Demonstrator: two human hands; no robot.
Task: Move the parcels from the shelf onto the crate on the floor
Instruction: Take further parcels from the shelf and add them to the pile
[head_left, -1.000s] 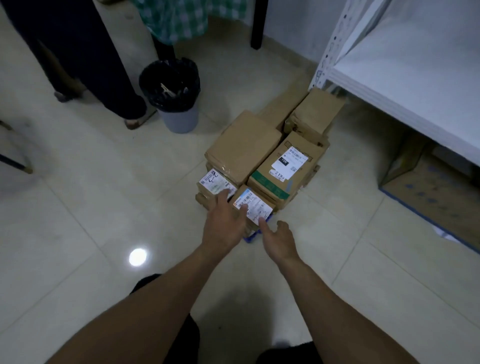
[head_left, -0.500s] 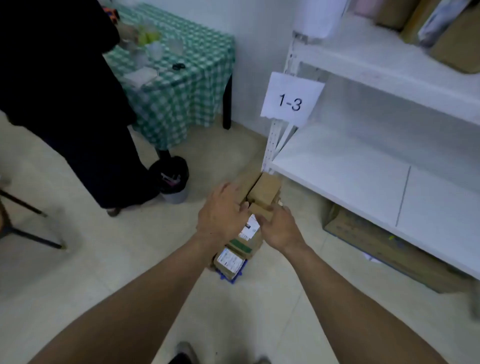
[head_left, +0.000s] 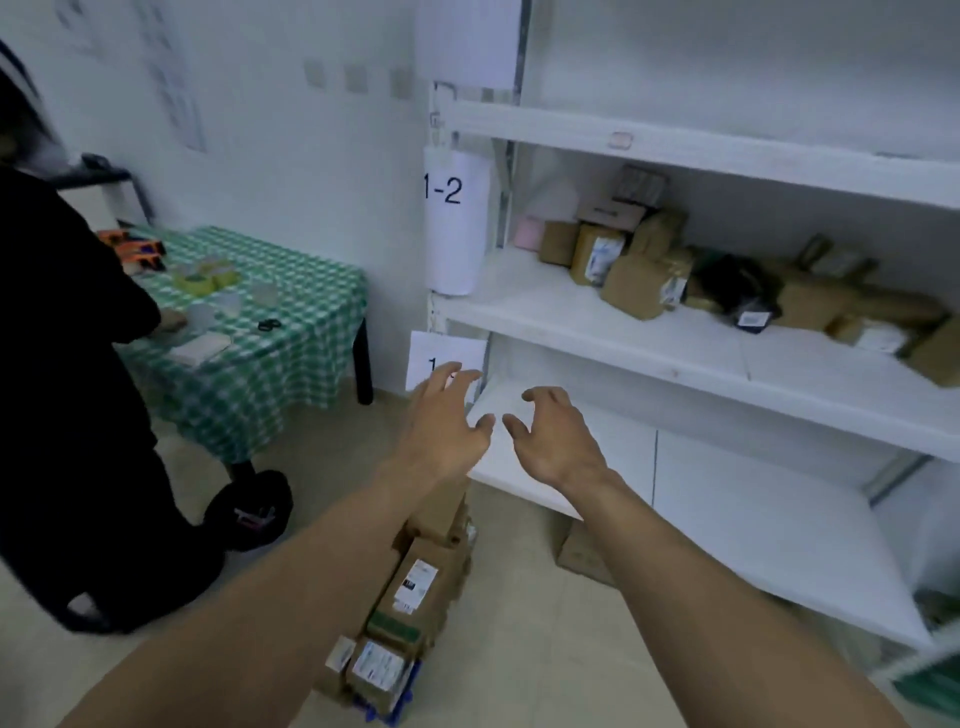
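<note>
- The left hand (head_left: 441, 431) and the right hand (head_left: 558, 447) hover side by side, fingers spread and loosely bent, holding nothing
- The parcels (head_left: 644, 283) lie on the shelf (head_left: 519, 306), above and to the right of both hands
- A parcel stack (head_left: 415, 582) sits on the crate (head_left: 388, 714), below the left forearm

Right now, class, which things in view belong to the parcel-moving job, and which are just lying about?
Job: shelved parcels; shelf; stacked parcels; blue crate; left hand and right hand, both empty.
Lying about: checked table; black bin; cardboard box on the floor.
</note>
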